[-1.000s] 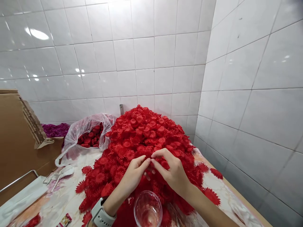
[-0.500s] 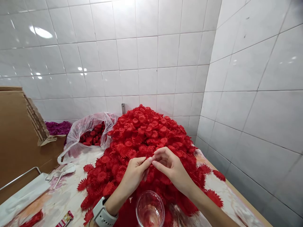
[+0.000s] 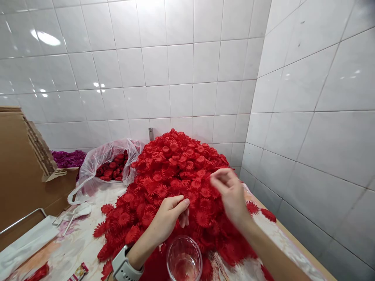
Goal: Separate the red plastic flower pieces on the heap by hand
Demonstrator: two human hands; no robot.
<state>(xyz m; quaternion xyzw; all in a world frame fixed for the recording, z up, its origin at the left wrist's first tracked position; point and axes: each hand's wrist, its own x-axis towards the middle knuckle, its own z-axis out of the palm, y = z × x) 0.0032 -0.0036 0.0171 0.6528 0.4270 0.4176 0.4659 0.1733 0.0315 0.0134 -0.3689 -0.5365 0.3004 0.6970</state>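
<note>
Hands: the left hand (image 3: 167, 218) is in front of the pile, its thumb and forefinger in a narrow pinch and its other fingers curled. Whether a small piece sits between the fingertips cannot be told. The right hand (image 3: 233, 197) is apart from the left, over the right side of the pile. It is blurred; its fingers are bent, with a narrow space between thumb and forefinger, and its contents cannot be confirmed.

Pieces: the red flowers (image 3: 175, 164) form a large heap on the cloth-covered counter (image 3: 63, 259), against the tiled wall (image 3: 181, 66). Several lie loose at the edges.

Progress: finished and unfinished flowers cannot be told apart, so no completed count or remainder can be given. The heap is large; the bagged quantity looks much smaller.

Containers:
- Clear cup (image 3: 168, 259): upright, near the left hand, in front of the heap. Its contents are unclear.
- Plastic bag (image 3: 88, 164): open, left of the heap, holding dark red flowers (image 3: 113, 169).
- Cardboard box (image 3: 17, 156): far left, with purple material (image 3: 68, 159) behind it; its inside is not visible.
</note>
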